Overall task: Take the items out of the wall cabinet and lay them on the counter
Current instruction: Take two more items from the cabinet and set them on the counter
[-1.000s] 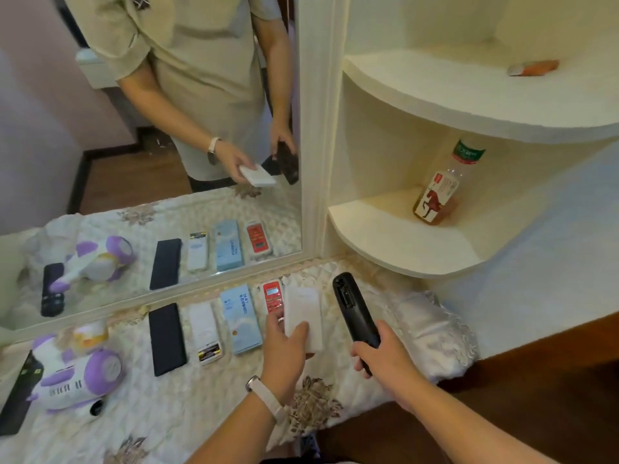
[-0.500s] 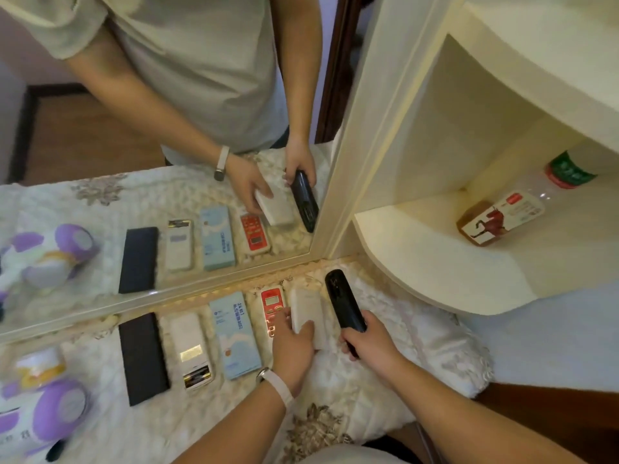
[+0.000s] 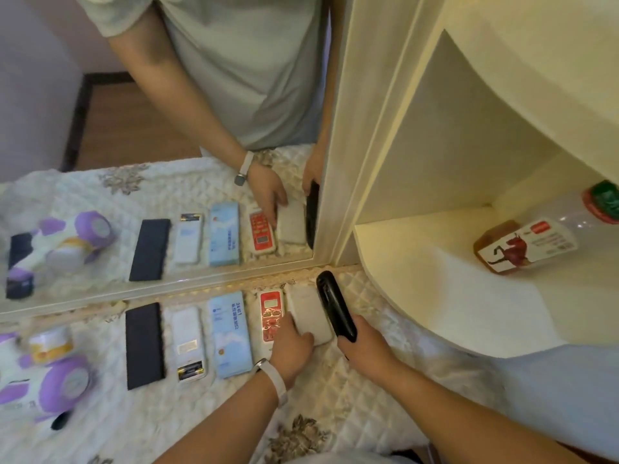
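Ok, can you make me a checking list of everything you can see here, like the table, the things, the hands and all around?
Surface: quilted white cloth covers the counter below a mirror.
Job's things: in a row, dark flat case, white remote, blue box, red-and-white remote, white box, black remote. Bottle on its side on the cabinet shelf.
Clutter: purple-and-white toy at the left.
Grippers: left hand rests on the white box; right hand holds the black remote.
Cables: nothing seen.
Surroundings: mirror reflects the person and the row.
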Motion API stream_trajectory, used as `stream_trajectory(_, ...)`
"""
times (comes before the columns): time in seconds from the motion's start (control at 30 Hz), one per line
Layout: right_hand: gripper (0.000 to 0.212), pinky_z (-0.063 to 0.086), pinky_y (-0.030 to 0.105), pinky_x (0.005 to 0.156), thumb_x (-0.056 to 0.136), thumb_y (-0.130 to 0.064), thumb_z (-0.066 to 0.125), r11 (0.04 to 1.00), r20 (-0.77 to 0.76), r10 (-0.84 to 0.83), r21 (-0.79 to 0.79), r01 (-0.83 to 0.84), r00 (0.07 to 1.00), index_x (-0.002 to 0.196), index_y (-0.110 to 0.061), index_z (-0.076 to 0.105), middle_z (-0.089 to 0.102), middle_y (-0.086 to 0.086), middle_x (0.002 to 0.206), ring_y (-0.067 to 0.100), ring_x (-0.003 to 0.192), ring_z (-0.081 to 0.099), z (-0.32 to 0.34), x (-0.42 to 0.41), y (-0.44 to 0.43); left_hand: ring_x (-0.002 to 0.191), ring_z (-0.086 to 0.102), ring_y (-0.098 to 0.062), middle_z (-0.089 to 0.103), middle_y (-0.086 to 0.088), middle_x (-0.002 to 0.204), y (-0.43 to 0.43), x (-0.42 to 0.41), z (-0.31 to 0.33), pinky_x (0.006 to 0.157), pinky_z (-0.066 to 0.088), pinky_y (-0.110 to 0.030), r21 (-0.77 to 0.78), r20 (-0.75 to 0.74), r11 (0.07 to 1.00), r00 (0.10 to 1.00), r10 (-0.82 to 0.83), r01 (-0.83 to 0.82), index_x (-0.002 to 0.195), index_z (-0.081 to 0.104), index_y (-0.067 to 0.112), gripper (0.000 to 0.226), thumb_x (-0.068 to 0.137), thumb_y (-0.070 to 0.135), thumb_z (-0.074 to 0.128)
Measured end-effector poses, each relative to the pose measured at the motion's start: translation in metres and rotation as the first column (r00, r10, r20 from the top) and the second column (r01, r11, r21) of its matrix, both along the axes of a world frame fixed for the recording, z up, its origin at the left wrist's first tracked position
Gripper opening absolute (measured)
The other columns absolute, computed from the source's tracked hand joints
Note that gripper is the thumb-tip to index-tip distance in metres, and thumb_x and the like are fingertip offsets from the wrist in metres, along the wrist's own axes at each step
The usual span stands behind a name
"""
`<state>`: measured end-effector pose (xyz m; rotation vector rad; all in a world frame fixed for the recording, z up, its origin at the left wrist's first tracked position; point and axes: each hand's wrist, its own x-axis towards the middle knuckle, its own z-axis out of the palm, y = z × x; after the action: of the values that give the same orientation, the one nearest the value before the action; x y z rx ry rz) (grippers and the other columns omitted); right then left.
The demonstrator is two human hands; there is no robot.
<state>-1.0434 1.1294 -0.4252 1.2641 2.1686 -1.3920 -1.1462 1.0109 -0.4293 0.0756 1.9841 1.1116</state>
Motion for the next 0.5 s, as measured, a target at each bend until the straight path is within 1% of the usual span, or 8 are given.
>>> stream_trajectory(0.07, 0.042, 0.05, 0.026, 0.065, 0.091, -0.03, 0.057, 0.996, 0.043, 0.072, 0.051, -0.074, 0.996, 0.131, -0.021, 0.047, 0.064, 0.002, 0.112, 0.017, 0.089, 0.063, 0.001, 0.001, 0.006, 0.11, 0.054, -0.02, 0.056, -0.002, 0.122, 0.0, 0.003, 0.006, 0.097, 0.047, -0.037, -0.048, -0.059, 0.999, 0.998, -0.022, 0.019, 0.131, 0.043, 0.014, 0.053, 0.081, -0.001, 0.054)
stream_trajectory(0.13, 0.04, 0.053, 0.032, 0.075, 0.091, -0.032, 0.056, 0.983, 0.078, 0.132, 0.117, -0.14, 0.988, 0.128, -0.019, 0.049, 0.063, 0.004, 0.115, 0.02, 0.093, 0.063, 0.004, 0.003, 0.012, 0.11, 0.056, -0.021, 0.058, -0.004, 0.123, -0.001, 0.007, 0.01, 0.096, 0.048, -0.037, -0.087, -0.127, 0.996, 0.991, -0.04, 0.029, 0.132, 0.044, 0.012, 0.056, 0.078, 0.004, 0.057)
stream_trajectory(0.2, 0.042, 0.053, 0.037, 0.083, 0.09, -0.035, 0.054, 0.949, 0.086, 0.218, 0.214, -0.232, 0.972, 0.128, -0.019, 0.049, 0.06, 0.005, 0.12, 0.023, 0.102, 0.06, 0.004, 0.005, 0.018, 0.113, 0.058, -0.022, 0.059, -0.005, 0.126, -0.003, 0.012, 0.015, 0.096, 0.05, -0.041, -0.101, -0.178, 0.995, 0.983, -0.043, 0.025, 0.132, 0.045, 0.017, 0.059, 0.074, 0.013, 0.057)
stream_trajectory(0.27, 0.049, 0.051, 0.039, 0.088, 0.09, -0.038, 0.051, 0.9, 0.113, 0.315, 0.281, -0.334, 0.943, 0.134, -0.018, 0.044, 0.053, 0.005, 0.127, 0.024, 0.109, 0.056, 0.004, 0.006, 0.024, 0.124, 0.052, -0.022, 0.05, -0.002, 0.136, -0.007, 0.017, 0.024, 0.103, 0.045, -0.038, -0.123, -0.2, 0.992, 0.979, -0.036, 0.012, 0.141, 0.04, 0.015, 0.064, 0.08, 0.014, 0.059)
stream_trajectory(0.33, 0.055, 0.048, 0.039, 0.093, 0.093, -0.04, 0.048, 0.865, 0.124, 0.389, 0.291, -0.408, 0.913, 0.142, -0.018, 0.037, 0.046, 0.005, 0.135, 0.025, 0.117, 0.052, 0.004, 0.005, 0.026, 0.129, 0.046, -0.02, 0.044, -0.003, 0.142, -0.012, 0.023, 0.034, 0.106, 0.04, -0.034, -0.146, -0.249, 0.989, 0.968, -0.04, 0.003, 0.146, 0.034, 0.012, 0.066, 0.086, 0.016, 0.061)
stream_trajectory(0.4, 0.055, 0.046, 0.037, 0.095, 0.095, -0.041, 0.046, 0.834, 0.116, 0.446, 0.305, -0.459, 0.887, 0.144, -0.018, 0.037, 0.044, 0.004, 0.138, 0.024, 0.119, 0.05, 0.007, 0.002, 0.025, 0.127, 0.047, -0.017, 0.047, -0.001, 0.14, -0.021, 0.028, 0.041, 0.103, 0.038, -0.027, -0.154, -0.331, 0.988, 0.942, -0.052, 0.0, 0.145, 0.036, 0.015, 0.063, 0.088, 0.022, 0.062)
stream_trajectory(0.5, 0.048, 0.044, 0.035, 0.095, 0.095, -0.04, 0.045, 0.723, 0.07, 0.56, 0.446, -0.528, 0.826, 0.137, -0.016, 0.047, 0.046, 0.003, 0.136, 0.022, 0.118, 0.049, 0.01, -0.007, 0.019, 0.121, 0.05, -0.015, 0.053, 0.003, 0.13, -0.04, 0.034, 0.051, 0.092, 0.034, -0.02, -0.191, -0.466, 0.981, 0.879, -0.103, 0.013, 0.139, 0.043, 0.018, 0.053, 0.09, 0.028, 0.06)
